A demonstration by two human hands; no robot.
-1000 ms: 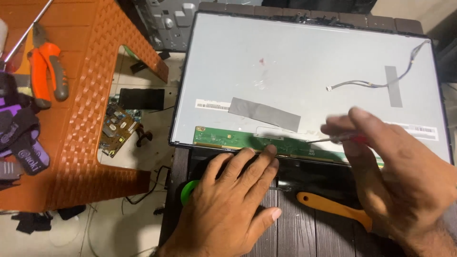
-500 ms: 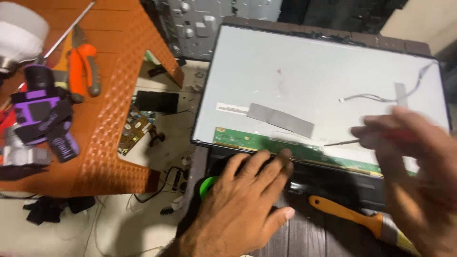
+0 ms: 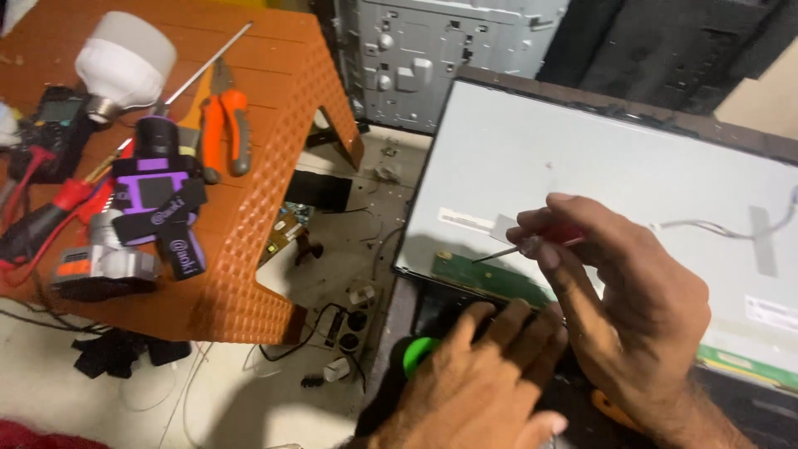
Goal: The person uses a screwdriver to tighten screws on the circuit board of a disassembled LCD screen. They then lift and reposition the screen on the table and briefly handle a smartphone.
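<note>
So the right hand (image 3: 632,308) is pinched shut around a small screwdriver (image 3: 532,245) with a red handle, thumb and fingers closed on the grip, and the thin shaft pokes out to the left with its tip hovering over the lower left part of the display panel (image 3: 615,166). The panel lies face down, grey back up, tilted across the right half of the view. Along its near edge runs a green circuit strip (image 3: 490,278), and the tip sits just above it, near the panel's lower left corner.

The left hand (image 3: 474,382) is flat, fingers together and pressed down on the dark stuff right below that strip, not gripping anything. There's a bright green round thing (image 3: 416,353) just beside its fingertips, half hidden.

Room-wise it's tight: both hands crowd the panel's near edge, nearly touching each other. A thin cable (image 3: 706,226) with grey tape (image 3: 763,241) runs across the panel to the right, well apart from the tip.

To the left is an orange plastic stool (image 3: 274,166) used as a counter, with a purple and black cordless driver (image 3: 158,208), orange-handled pliers (image 3: 226,125) and a white bulb (image 3: 125,62) on it. The gap between the stool's edge and the panel shows floor littered with wires and a small board (image 3: 287,233).
</note>
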